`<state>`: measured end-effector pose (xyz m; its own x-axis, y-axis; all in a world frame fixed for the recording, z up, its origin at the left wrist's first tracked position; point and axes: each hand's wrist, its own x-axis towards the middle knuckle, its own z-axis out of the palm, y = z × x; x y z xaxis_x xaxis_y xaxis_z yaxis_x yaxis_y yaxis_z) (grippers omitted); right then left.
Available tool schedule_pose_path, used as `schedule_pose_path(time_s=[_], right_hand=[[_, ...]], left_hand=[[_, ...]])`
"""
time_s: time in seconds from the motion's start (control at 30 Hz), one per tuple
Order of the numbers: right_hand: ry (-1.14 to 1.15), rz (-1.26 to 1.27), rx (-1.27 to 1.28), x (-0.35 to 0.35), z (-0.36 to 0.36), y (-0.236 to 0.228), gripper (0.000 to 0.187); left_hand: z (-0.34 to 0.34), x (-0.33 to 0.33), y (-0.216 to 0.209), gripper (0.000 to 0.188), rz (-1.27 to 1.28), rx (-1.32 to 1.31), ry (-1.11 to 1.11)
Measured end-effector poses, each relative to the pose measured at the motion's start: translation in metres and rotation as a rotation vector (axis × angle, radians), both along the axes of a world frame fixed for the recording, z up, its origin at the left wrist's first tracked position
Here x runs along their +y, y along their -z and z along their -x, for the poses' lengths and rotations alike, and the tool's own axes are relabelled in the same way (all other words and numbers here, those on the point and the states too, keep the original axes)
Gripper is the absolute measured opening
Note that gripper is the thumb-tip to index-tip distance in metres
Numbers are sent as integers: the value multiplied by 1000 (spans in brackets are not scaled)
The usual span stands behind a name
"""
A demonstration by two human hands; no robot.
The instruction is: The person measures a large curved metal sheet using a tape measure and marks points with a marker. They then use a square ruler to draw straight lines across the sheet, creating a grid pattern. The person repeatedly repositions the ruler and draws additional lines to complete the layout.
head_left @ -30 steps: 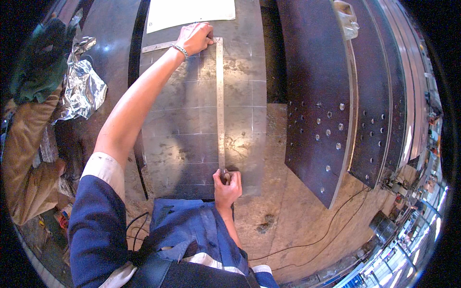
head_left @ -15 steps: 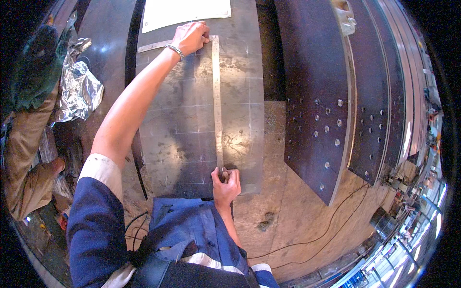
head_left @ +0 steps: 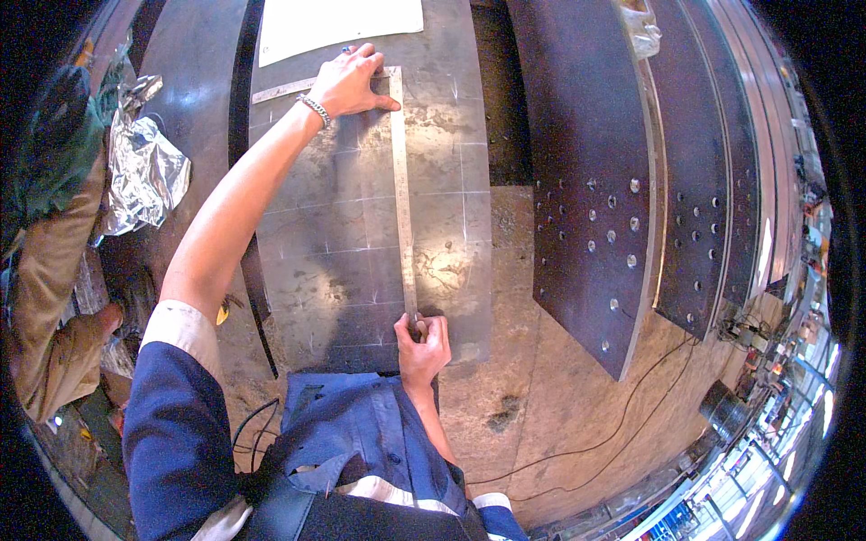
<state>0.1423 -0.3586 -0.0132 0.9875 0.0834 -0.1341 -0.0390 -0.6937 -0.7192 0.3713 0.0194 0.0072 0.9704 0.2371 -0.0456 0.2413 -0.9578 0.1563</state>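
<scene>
Your left hand [head_left: 350, 83] reaches far out, fingers spread flat and pressing down on the corner of a metal square [head_left: 401, 189], where its short arm meets the long blade. That pressure looks meant to keep the square from creeping on the steel plate [head_left: 347, 243].

The long blade runs straight back toward you across the plate, ending at your right hand [head_left: 422, 338]. That hand is closed, fingers curled round something small and dark held against the blade's near end; it may be a scriber or marker, but it is too hidden to tell. Holding both ends this way keeps the edge true along its whole length.

The plate lies flat on the floor [head_left: 541, 397], scored with a faint grid of lines, so the blade appears aligned with one of them. A white sheet [head_left: 338, 25] lies past your left hand at the plate's far edge, touching nothing you hold.

To the right, well apart, dark drilled plates [head_left: 586, 180] sit side by side, their hole rows facing up. A thin cable [head_left: 622, 415] trails over the floor near them.

At left, crumpled foil [head_left: 144, 171] lies beside another person's tan sleeve [head_left: 45, 270]. No bin, tray or box shows clearly; the lower-right rim holds small clutter too blurred to name.
</scene>
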Motion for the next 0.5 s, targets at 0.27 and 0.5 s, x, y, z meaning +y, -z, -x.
schedule_pose_path(time_s=[0.27,0.5], right_hand=[[-11,38,-21,-1,2,0,28],[-9,71,-16,-2,4,1,28]], left_hand=[[6,-5,7,89,-67,-59,-20],[11,-8,7,68,-29,-62,13]])
